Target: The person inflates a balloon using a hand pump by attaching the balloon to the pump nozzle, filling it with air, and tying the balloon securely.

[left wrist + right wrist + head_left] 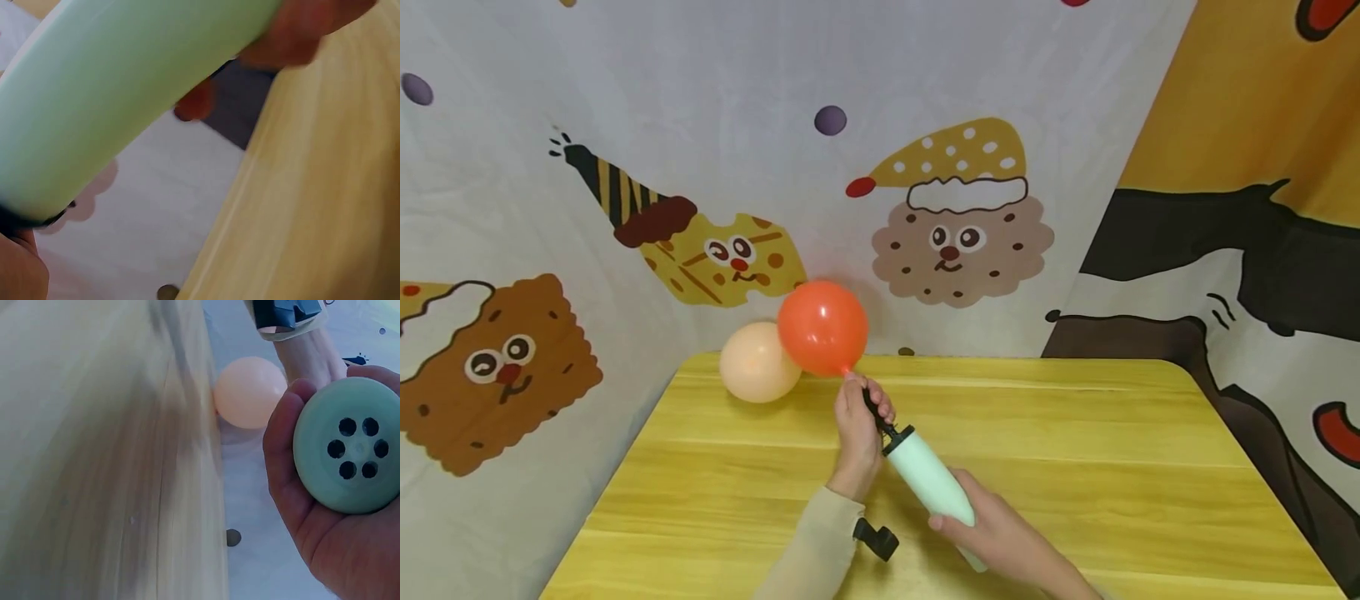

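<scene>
Two hands busy. Left hand, fingers curled, grips the red balloon, partly in front of the peach balloon, by its neck at the black nozzle; right hand wraps the mint pump. Advisable: neck pinched snug, strokes slow, straight.

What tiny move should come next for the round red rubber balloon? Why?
Perhaps ease the pale green plastic cylindrical pump away while the left hand holds the red balloon by its neck; the balloon looks full, about as big as the round peach rubber balloon.
</scene>
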`<control>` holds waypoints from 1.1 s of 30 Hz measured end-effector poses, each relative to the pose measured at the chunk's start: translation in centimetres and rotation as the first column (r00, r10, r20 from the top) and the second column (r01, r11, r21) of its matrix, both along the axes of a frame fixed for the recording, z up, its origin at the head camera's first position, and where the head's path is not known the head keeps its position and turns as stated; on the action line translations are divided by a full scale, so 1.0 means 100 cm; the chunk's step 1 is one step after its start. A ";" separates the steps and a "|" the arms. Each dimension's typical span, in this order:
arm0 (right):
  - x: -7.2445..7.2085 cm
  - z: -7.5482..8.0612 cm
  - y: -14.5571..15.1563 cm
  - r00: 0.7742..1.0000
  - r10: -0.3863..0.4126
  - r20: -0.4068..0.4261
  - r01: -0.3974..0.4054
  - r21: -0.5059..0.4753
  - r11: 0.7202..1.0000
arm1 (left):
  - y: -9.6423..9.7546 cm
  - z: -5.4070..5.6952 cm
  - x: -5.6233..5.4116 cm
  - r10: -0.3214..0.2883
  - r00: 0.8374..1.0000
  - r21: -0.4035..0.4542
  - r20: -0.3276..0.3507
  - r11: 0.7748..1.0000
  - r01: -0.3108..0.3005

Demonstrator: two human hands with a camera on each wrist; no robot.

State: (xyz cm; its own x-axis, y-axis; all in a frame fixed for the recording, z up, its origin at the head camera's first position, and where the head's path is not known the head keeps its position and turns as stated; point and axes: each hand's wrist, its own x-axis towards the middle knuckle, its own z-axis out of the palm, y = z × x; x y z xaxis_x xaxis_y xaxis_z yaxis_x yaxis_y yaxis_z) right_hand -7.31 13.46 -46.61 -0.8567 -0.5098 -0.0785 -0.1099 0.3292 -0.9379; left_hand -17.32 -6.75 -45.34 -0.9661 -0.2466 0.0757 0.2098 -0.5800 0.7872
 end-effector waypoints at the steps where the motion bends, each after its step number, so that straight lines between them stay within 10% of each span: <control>1: 0.002 0.000 0.003 1.000 -0.002 0.003 0.002 0.012 1.000 | -0.002 0.001 -0.001 0.003 1.000 0.002 -0.003 1.000 -0.003; 14: 0.017 -0.003 0.043 0.995 0.089 0.040 -0.093 0.107 0.990 | -0.055 0.022 -0.021 0.178 0.984 0.114 -0.028 0.978 -0.174; 33: 0.012 -0.004 0.024 0.997 0.073 -0.028 -0.068 0.172 0.983 | -0.034 0.008 -0.009 0.108 0.994 0.074 0.001 0.991 -0.108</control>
State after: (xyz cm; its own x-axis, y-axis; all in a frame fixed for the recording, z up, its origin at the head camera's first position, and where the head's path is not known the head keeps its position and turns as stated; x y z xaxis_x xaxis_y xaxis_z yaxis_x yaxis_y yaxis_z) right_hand -6.10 15.90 -46.97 -0.8227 -0.5505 -0.1415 -0.1692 0.4748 -0.8637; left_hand -18.22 -10.13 -44.57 -0.9334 -0.3545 0.0566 0.2767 -0.6103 0.7423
